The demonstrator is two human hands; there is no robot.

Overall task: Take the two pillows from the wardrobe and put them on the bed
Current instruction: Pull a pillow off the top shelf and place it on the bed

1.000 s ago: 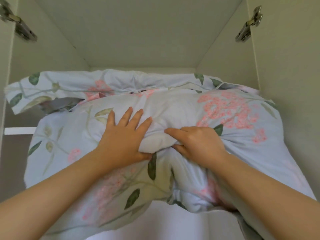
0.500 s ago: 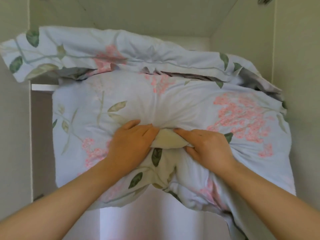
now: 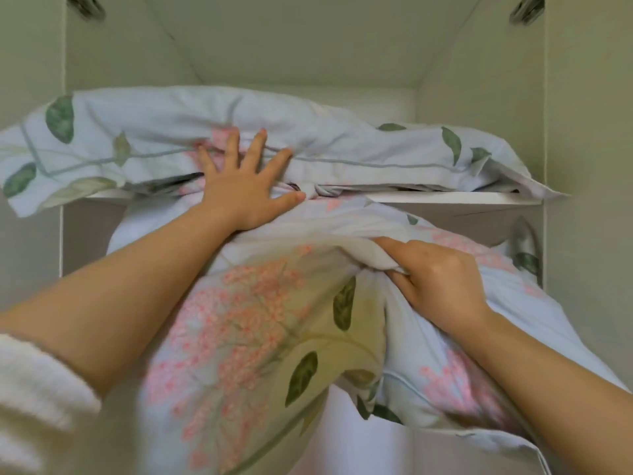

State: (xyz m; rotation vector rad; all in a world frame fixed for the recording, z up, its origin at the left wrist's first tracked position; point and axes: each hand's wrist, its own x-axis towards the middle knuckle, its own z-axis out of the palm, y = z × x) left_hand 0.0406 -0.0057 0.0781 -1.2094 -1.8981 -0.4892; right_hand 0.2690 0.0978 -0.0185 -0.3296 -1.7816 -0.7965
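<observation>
Fingers [image 3: 254,153] on upper pillow [image 3: 342,145] above shelf [image 3: 445,198]

The back pillow [image 3: 342,149] lies across the shelf [image 3: 445,197] inside the wardrobe [image 3: 479,97], its ends overhanging the shelf's front edge. The front pillow [image 3: 257,320] hangs before and below that edge, nearer the person. The left hand [image 3: 245,186] rests flat on the back pillow, left of centre. The right hand [image 3: 435,279] grips the front pillow's top, to the right.
</observation>
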